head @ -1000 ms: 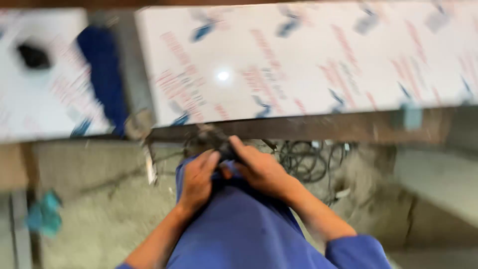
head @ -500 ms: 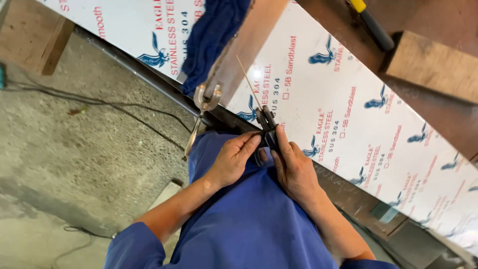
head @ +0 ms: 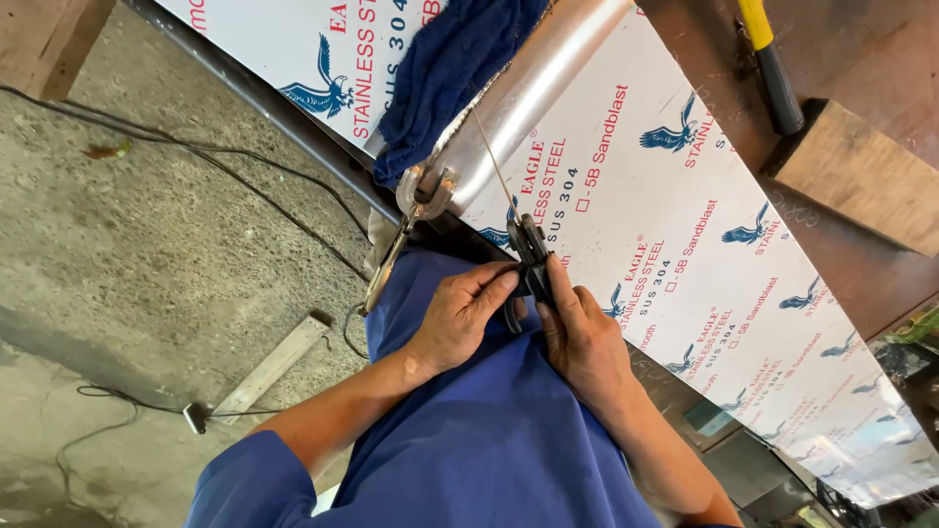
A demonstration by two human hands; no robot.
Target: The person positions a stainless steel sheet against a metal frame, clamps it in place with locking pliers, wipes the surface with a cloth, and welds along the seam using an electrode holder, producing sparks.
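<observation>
Both my hands meet on a black clamp-like rod holder (head: 528, 252) at the edge of a steel sheet. My left hand (head: 455, 318) curls around its lower grip. My right hand (head: 582, 337) wraps it from the other side, thumb along the top. A thin metal rod (head: 492, 161) sticks out of the holder toward a shiny steel tube (head: 533, 83). Silver locking pliers (head: 411, 210) are clamped on the tube's end, just left of the holder. A dark blue cloth (head: 450, 68) lies bunched against the tube.
The steel sheet (head: 704, 254) wears a white film printed with blue birds and red lettering. A yellow-handled hammer (head: 768, 59) and a wooden block (head: 851, 176) lie on the rusty bench beyond. Black cables (head: 196, 156) and a wood strip (head: 269, 367) lie on the concrete floor.
The view has swung and sharpened, so the sheet now runs diagonally. Both hands stay on the black holder, now with the rod pointing toward the tube.
</observation>
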